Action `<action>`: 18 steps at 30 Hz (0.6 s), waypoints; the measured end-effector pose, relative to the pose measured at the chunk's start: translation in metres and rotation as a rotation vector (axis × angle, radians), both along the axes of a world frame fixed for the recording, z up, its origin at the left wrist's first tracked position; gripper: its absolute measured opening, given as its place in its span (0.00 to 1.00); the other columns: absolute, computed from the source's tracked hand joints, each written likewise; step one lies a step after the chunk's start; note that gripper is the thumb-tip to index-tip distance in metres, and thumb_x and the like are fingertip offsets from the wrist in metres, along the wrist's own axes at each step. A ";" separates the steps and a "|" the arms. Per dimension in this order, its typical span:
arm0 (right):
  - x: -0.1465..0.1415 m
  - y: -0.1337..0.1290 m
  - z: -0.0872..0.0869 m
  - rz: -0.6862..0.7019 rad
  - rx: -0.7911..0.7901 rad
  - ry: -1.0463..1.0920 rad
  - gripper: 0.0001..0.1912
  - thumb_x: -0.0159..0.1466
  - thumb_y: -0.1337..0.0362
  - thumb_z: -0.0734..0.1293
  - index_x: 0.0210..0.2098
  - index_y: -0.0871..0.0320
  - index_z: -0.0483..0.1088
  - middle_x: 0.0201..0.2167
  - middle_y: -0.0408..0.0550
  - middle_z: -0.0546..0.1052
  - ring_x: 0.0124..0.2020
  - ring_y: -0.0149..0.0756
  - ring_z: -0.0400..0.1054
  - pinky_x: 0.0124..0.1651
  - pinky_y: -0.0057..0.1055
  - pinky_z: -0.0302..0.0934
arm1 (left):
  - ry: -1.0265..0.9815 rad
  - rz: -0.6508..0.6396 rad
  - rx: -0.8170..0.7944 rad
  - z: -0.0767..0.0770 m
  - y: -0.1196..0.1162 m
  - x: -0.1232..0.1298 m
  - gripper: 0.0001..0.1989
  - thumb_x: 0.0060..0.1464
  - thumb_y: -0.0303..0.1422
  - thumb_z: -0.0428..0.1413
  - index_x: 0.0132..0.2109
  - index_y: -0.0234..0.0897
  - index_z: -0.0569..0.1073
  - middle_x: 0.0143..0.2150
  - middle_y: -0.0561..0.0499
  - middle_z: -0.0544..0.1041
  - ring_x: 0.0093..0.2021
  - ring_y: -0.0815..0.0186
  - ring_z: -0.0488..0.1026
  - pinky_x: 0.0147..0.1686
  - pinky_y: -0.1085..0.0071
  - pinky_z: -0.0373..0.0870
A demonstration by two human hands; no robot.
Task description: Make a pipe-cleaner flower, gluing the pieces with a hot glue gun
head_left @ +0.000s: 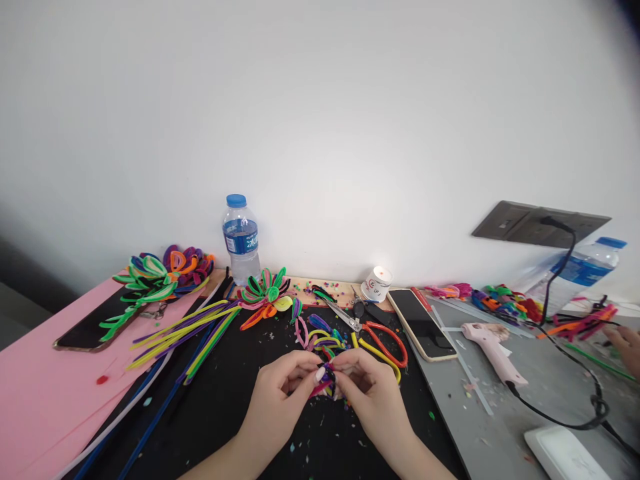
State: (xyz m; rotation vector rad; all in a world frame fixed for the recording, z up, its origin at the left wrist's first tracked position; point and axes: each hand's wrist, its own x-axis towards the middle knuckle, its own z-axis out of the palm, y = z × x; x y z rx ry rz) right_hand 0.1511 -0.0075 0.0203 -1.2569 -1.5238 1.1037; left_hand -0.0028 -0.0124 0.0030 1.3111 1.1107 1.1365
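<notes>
Between the fingertips of my left hand and my right hand is a small bundle of bent pipe cleaners, purple, black and pink. Both hands are closed in a pinch on it, low over the black mat. My fingers hide part of the bundle. Just beyond lie loose pipe cleaner loops in pink, yellow, blue and green. Scissors with red and yellow handles rest to the right of the loops. Behind them on the left sits a pipe cleaner flower with green, pink and orange petals.
Straight pipe cleaners lie left. A water bottle and paper cup stand by the wall. At right are a phone, a pink glue gun with its cord, and another person's hand.
</notes>
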 end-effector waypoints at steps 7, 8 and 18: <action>0.001 0.000 -0.001 0.008 -0.002 0.003 0.03 0.55 0.71 0.64 0.29 0.59 0.68 0.21 0.42 0.71 0.20 0.30 0.66 0.24 0.24 0.61 | 0.047 -0.013 0.065 0.003 0.001 -0.001 0.05 0.51 0.30 0.54 0.31 0.35 0.74 0.28 0.50 0.75 0.28 0.66 0.72 0.29 0.74 0.70; 0.001 0.000 -0.002 0.010 0.000 0.003 0.03 0.55 0.71 0.64 0.29 0.59 0.68 0.21 0.42 0.71 0.21 0.30 0.66 0.24 0.24 0.61 | 0.067 -0.012 0.092 0.004 0.001 -0.001 0.05 0.51 0.29 0.54 0.29 0.35 0.74 0.28 0.51 0.74 0.28 0.67 0.72 0.28 0.75 0.69; 0.002 0.001 -0.002 0.033 0.019 -0.033 0.04 0.55 0.72 0.63 0.28 0.59 0.68 0.21 0.42 0.70 0.21 0.30 0.66 0.25 0.24 0.60 | 0.096 -0.019 0.145 0.002 0.002 -0.001 0.07 0.51 0.28 0.53 0.27 0.34 0.72 0.26 0.51 0.73 0.26 0.68 0.70 0.26 0.76 0.65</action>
